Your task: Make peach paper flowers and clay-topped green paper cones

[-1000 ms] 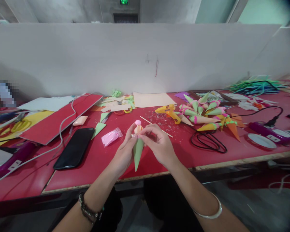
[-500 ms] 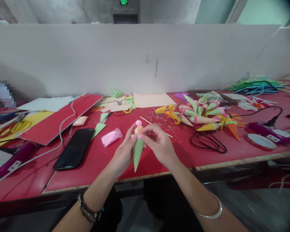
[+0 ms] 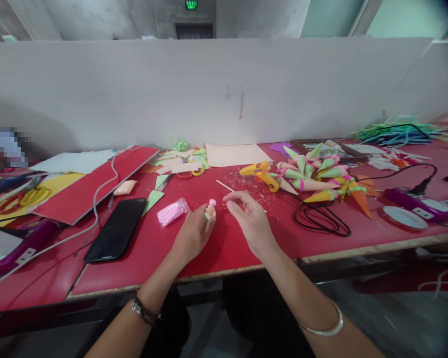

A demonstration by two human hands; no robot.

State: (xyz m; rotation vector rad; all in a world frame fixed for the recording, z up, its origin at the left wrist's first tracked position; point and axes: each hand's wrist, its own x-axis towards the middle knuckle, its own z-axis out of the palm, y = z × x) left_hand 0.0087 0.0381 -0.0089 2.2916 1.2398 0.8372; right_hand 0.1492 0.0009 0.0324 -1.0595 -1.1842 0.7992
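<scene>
Fingers [image 3: 210, 224] of the left hand [image 3: 192, 232] are curled around a small paper cone [image 3: 208, 215], just below the middle of the frame. A little pink ball [image 3: 212, 203] sits on top of the cone, and most of the cone is hidden by the hand. The right hand [image 3: 227, 201] is just to the right, apart from the cone. Its thumb and first finger are bent close to each other, and I cannot tell if they pinch anything tiny. A dark bracelet [image 3: 145, 311] is on the left wrist, and a silver bangle [image 3: 326, 329] is on the right arm.

Just left of the left hand, a shiny pink packet [image 3: 172, 213] lies on the red desk [image 3: 239, 258]. Next comes a green paper piece [image 3: 153, 201], then a big black phone [image 3: 115, 231]. A thin stick [image 3: 224, 186] lies behind the right hand.

Right of the middle, a yellow glue gun [image 3: 262, 174] lies beside a heap of paper cones [image 3: 309, 169]. A black cord [image 3: 323, 221] loops below them. Farther right are a white dish [image 3: 403, 218] and a purple power strip [image 3: 420, 205]. Green strips [image 3: 393, 133] are piled at the far right. On the left side, a white cable [image 3: 96, 199] crosses a long red board [image 3: 100, 185]. A pale wall [image 3: 153, 94] stands behind it all.
</scene>
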